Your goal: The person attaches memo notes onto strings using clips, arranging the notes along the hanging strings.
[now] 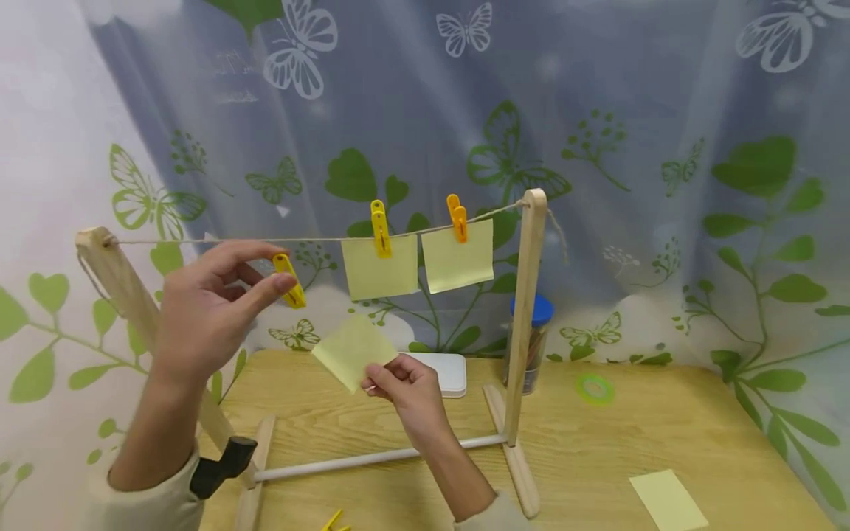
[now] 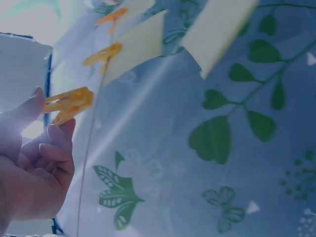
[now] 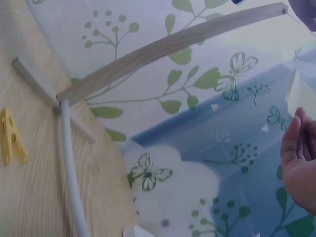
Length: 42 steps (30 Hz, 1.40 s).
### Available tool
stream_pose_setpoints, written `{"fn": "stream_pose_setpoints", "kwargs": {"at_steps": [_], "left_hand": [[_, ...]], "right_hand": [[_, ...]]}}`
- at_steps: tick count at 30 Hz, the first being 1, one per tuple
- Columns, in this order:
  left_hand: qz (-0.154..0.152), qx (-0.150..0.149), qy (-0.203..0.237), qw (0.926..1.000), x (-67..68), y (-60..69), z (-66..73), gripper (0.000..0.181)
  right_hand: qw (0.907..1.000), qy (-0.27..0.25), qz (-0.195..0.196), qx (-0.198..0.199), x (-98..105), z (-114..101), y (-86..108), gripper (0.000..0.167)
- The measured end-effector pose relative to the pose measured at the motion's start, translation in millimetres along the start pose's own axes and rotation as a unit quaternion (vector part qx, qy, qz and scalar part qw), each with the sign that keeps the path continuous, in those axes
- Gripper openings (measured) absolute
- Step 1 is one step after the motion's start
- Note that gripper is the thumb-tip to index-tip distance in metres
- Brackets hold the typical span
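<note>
Between thumb and fingers, my left hand point(image 1: 211, 302) pinches a yellow clothespin point(image 1: 289, 282) just below the string point(image 1: 265, 240). My right hand point(image 1: 405, 387) pinches the lower corner of a pale yellow paper square point(image 1: 355, 352), tilted and apart from the string. Two more squares hang from the string: the left paper point(image 1: 378, 276) by a yellow clothespin point(image 1: 381, 228), the right paper point(image 1: 458, 262) by an orange clothespin point(image 1: 457, 219). In the left wrist view, the held clothespin point(image 2: 69, 104) is beside the string.
The string runs between a left wooden post point(image 1: 119, 287) and a right one point(image 1: 526, 317), joined low by a white rod point(image 1: 378, 459). Behind stand a white case point(image 1: 441, 372) and a blue-lidded jar point(image 1: 534, 335). A green tape ring point(image 1: 595, 389), loose paper point(image 1: 667, 500) and yellow clothespin point(image 3: 12, 137) lie on the table.
</note>
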<state>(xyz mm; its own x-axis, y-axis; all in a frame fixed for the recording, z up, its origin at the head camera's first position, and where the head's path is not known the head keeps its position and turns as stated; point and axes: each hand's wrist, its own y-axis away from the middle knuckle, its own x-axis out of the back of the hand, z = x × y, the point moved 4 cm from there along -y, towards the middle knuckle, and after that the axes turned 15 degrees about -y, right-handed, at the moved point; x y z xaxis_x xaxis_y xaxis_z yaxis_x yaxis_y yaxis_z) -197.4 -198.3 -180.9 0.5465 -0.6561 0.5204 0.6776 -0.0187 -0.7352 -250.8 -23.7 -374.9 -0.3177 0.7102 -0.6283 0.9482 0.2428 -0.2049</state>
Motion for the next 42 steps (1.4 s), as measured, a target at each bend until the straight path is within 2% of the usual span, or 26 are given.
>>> {"fn": "stream_pose_setpoints", "kwargs": {"at_steps": [6,12,16,19,22,25,29,32,36,42], "left_hand": [[0.033,0.027,0.026,0.9987,12.3,-28.2,13.4,0.022],[0.041,0.046,0.050,0.9968,14.4,-46.5,16.4,0.015],[0.047,0.044,0.108,0.9921,15.3,-51.7,16.3,0.012],[0.055,0.037,0.165,0.9841,15.1,-55.0,17.0,0.009],[0.052,0.029,0.203,0.9774,13.6,-57.9,16.8,0.008],[0.047,0.032,0.165,0.9846,12.1,-60.2,15.7,0.006],[0.039,0.051,0.077,0.9949,10.8,-60.4,13.9,0.003],[0.028,0.065,0.035,0.9968,8.7,-58.9,13.3,0.004],[0.023,0.076,0.003,0.9969,6.9,-57.2,12.3,0.013],[0.014,0.078,0.000,0.9968,4.8,-55.9,11.9,0.017]], "right_hand": [[0.9985,-0.046,-0.025,-0.015,-28,1,-8.6,0.007],[0.9954,-0.091,-0.023,-0.017,-42,-5,-16.8,0.007],[0.9938,-0.105,-0.027,-0.025,-52,-5,-21.2,0.010],[0.9931,-0.110,-0.027,-0.031,-58,-6,-24.4,0.013],[0.9923,-0.117,-0.018,-0.034,-63,-8,-27.1,0.015],[0.9913,-0.126,-0.010,-0.038,-67,-10,-28.5,0.015],[0.9903,-0.132,-0.002,-0.043,-71,-12,-29.5,0.011],[0.9893,-0.140,0.001,-0.041,-73,-14,-31.5,0.010],[0.9872,-0.155,-0.003,-0.037,-77,-16,-35.0,0.008],[0.9820,-0.187,-0.010,-0.021,-85,-20,-38.0,0.010]]}}
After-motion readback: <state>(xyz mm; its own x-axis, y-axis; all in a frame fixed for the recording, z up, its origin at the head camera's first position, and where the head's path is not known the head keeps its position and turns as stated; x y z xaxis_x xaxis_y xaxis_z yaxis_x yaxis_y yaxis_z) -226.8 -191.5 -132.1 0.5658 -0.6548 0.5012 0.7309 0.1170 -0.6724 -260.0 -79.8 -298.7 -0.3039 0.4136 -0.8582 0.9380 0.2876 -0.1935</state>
